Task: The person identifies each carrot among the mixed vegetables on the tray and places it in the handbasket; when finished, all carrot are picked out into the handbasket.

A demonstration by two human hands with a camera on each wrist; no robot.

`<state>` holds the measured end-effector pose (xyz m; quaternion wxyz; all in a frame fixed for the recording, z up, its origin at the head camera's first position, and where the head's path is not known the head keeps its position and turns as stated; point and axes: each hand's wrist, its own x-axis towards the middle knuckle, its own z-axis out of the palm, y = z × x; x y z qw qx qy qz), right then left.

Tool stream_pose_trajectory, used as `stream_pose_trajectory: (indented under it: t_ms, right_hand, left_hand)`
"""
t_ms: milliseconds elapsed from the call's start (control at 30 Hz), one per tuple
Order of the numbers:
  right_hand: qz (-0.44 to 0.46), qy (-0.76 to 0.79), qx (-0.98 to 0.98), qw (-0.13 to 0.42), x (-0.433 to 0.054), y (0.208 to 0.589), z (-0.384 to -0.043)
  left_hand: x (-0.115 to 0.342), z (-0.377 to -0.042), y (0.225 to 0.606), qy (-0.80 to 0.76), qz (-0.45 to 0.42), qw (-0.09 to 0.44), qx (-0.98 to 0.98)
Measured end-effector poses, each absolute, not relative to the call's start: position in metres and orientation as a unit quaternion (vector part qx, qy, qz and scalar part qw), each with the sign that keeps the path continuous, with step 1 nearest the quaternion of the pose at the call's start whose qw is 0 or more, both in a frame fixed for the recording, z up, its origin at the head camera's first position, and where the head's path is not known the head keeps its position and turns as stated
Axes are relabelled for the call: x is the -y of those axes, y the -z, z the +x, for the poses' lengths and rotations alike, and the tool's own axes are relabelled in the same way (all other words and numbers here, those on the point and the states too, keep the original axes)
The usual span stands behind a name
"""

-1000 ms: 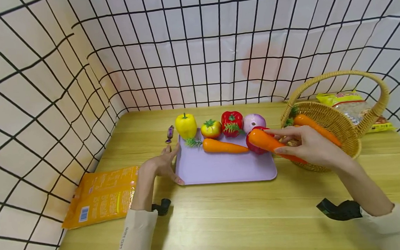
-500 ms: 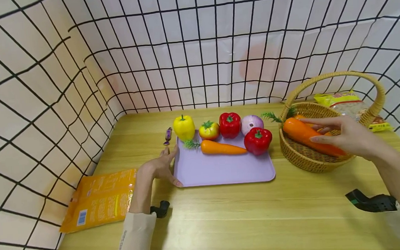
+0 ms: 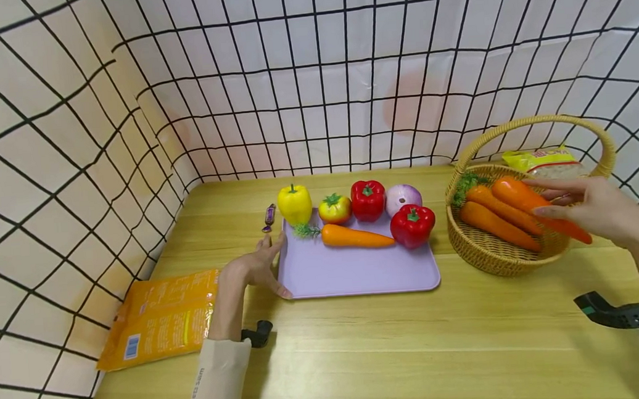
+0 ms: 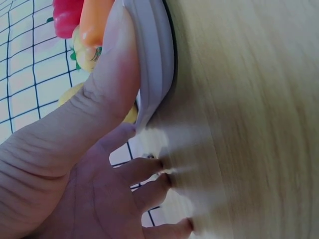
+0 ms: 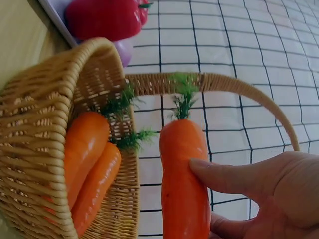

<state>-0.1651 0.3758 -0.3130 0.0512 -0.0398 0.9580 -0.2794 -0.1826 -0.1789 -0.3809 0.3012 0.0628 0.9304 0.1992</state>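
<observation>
Right hand (image 3: 604, 210): thumb and fingers pinch an orange carrot from its two sides, clear of its leafy green top.
Held carrot (image 3: 522, 196): raised over the right part of the wicker basket (image 3: 487, 260), its narrow tip reaching past the near-right rim.
Inside the basket: two more carrots, an upper one (image 3: 500, 206) and a lower one (image 3: 494, 227), lie side by side, greens toward the far left wall.
Left hand (image 3: 254, 269): fingers spread at the left end of a lilac tray (image 3: 353, 277), thumb against its side, other fingertips down on the wooden desk (image 3: 364, 357).
On the tray: a single carrot (image 3: 355, 235) lies crosswise, just beside a red pepper (image 3: 413, 226) at the right.
Far side of the tray: a yellow pepper (image 3: 294, 204), a yellow-and-red tomato (image 3: 335, 209), a second red pepper (image 3: 368, 201) and a purple onion (image 3: 403, 200) line up.
Around the desk: a purple-wrapped sweet (image 3: 269, 217) near the yellow pepper, an orange packet (image 3: 161, 322) at left, a yellow packet (image 3: 545, 162) behind the basket.
</observation>
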Motion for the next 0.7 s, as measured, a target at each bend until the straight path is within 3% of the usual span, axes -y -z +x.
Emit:
stream_pose_trajectory:
  t_ms: [700]
  right_hand:
    - [0.023, 0.338, -0.94, 0.051, -0.378, 0.321, -0.231]
  left_hand:
    - [0.179, -0.182, 0.38, -0.198, 0.06, 0.295, -0.933]
